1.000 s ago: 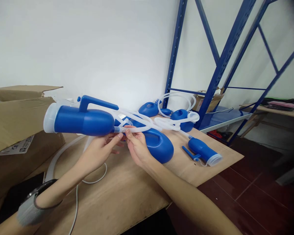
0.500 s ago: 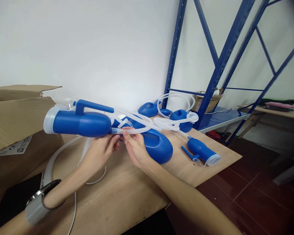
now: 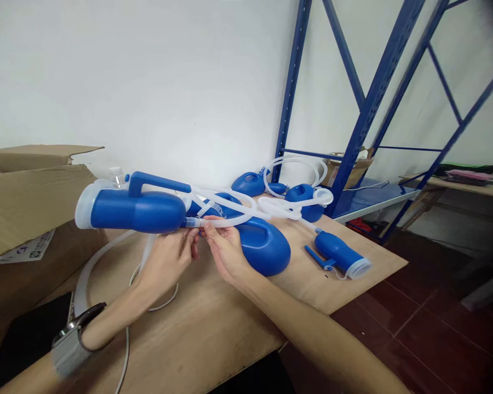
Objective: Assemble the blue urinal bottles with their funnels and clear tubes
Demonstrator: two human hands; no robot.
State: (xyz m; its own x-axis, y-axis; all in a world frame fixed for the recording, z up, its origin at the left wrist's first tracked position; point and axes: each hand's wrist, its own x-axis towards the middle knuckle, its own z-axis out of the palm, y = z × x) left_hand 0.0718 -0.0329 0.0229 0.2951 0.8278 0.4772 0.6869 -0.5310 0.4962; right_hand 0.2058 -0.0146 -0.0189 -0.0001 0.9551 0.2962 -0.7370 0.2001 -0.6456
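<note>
A blue plastic urinal-type receptacle (image 3: 143, 211) with a blue handle and a translucent wide mouth lies on its side in the air, its narrow outlet pointing right. A white flexible hose (image 3: 225, 222) meets that outlet, and a small thin metal ring shows at the joint. My right hand (image 3: 225, 246) is closed, thumb and fingers pinching the hose just right of the joint. Just below the outlet my left hand (image 3: 172, 253) is closed with its fingertips together; what they pinch is hidden. Behind my right hand rests a blue bottle with a moulded grip (image 3: 269, 249).
On the wooden table (image 3: 181, 345) lie another blue receptacle (image 3: 339, 251), several blue bottles and coiled white hoses (image 3: 285, 205). An open cardboard box (image 3: 28, 202) stands at left, a blue metal rack (image 3: 359, 126) at back right. A thin white cord (image 3: 126, 350) hangs near my left forearm.
The receptacle has dipped slightly and shifted a little right. My left hand and wrist have moved slightly right; both hands stay at the hose joint.
</note>
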